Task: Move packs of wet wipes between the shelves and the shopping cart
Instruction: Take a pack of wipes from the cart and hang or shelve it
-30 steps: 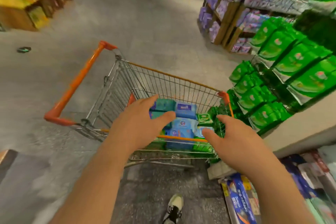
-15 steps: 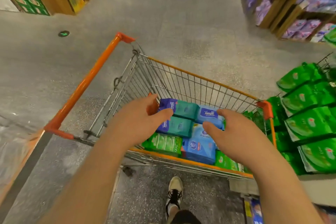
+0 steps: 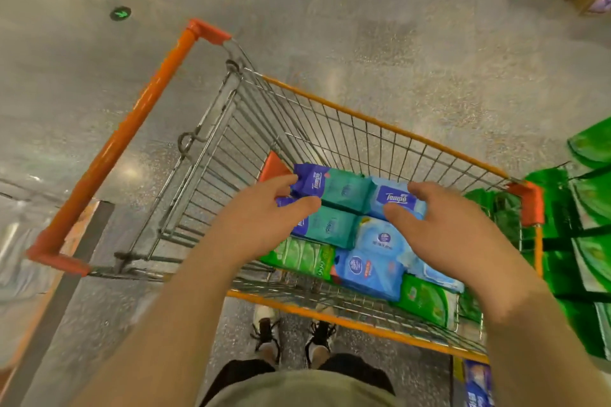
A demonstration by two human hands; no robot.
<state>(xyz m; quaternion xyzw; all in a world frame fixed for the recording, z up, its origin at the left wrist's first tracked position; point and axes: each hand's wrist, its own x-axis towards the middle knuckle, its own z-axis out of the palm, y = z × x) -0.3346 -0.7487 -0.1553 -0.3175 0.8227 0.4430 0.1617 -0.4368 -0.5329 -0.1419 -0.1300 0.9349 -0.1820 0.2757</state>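
A wire shopping cart [image 3: 330, 139] with orange trim stands in front of me and holds several wet wipe packs. My left hand [image 3: 261, 225] reaches in, its fingers and thumb spread on either side of the purple end of a teal Tempo pack [image 3: 337, 190]. My right hand [image 3: 449, 228] straddles a light-blue Tempo pack [image 3: 393, 198] the same way, thumb below and fingers above. Both packs still lie among the others. A second teal pack [image 3: 330, 225], more blue packs [image 3: 370, 269] and green packs [image 3: 301, 256] lie beneath my hands.
Green packs [image 3: 591, 241] fill the shelf right of the cart. The orange cart handle [image 3: 132, 129] points away to the left. Grey floor spreads beyond, with a green floor marker [image 3: 120, 13]. My shoes [image 3: 291, 334] stand just behind the cart.
My view has tilted down over the cart. Both hands have moved forward and down into the basket until they reach the top two Tempo packs.
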